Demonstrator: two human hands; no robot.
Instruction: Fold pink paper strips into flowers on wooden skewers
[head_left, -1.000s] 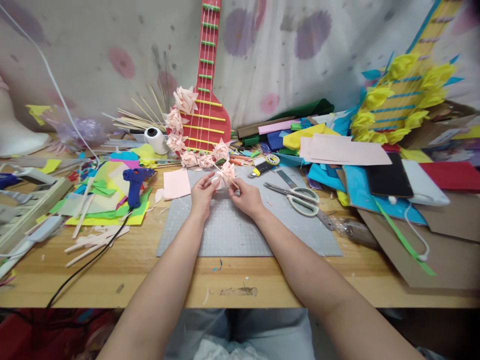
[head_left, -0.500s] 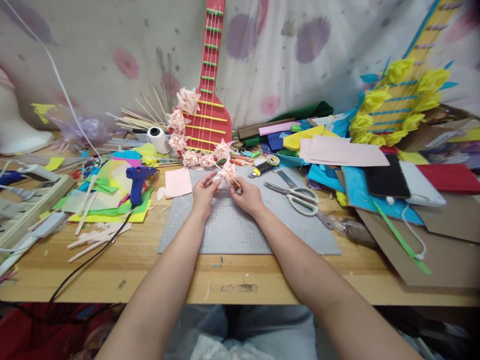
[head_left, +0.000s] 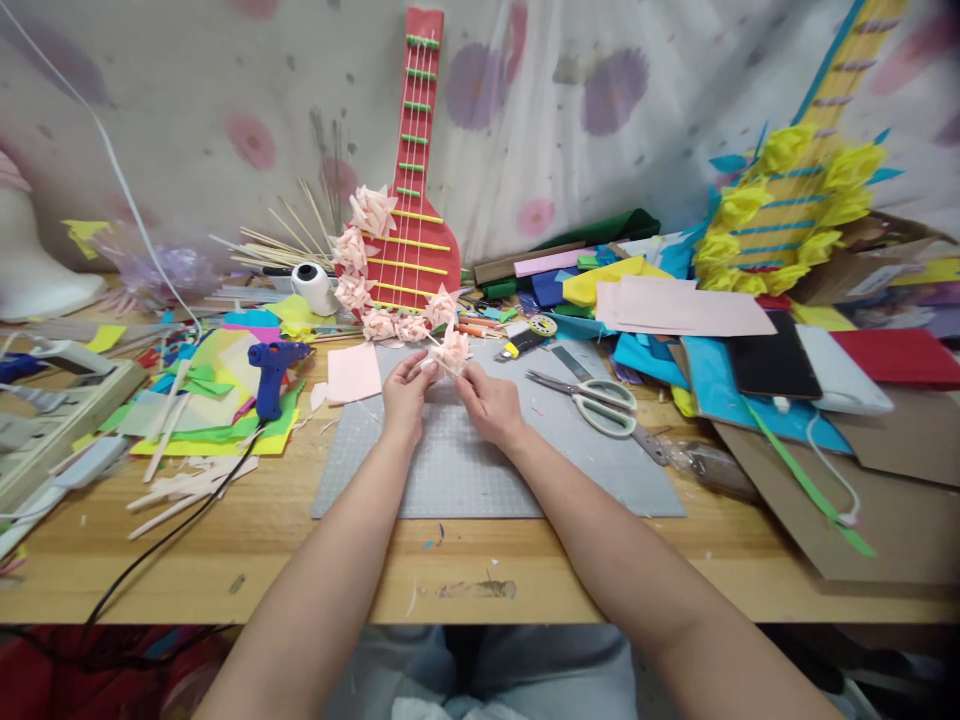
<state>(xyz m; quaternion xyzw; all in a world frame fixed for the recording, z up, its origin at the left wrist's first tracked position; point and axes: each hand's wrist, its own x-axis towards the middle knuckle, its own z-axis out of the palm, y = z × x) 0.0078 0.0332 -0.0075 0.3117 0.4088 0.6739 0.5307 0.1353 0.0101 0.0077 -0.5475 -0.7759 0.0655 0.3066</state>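
Observation:
Both of my hands meet over the grey cutting mat (head_left: 480, 470). My left hand (head_left: 405, 395) and my right hand (head_left: 489, 400) each pinch the same pale pink paper flower (head_left: 452, 350), held just above the mat's far edge. Behind it leans a red paper guitar (head_left: 409, 210) with several similar pink flowers (head_left: 360, 275) along its left and lower rim.
Scissors (head_left: 600, 395) lie right of my hands, beside a ruler and a yellow tape measure (head_left: 541, 324). A blue glue gun (head_left: 268, 375) rests on coloured paper scraps at left, its black cord running toward me. A pink square (head_left: 354, 372), a yellow-flowered guitar (head_left: 795, 210) and a phone (head_left: 772, 365) are also here.
My hands turned the pink flower slightly and shifted a little; the wooden stick seen through it earlier no longer shows. The view tilted up a bit.

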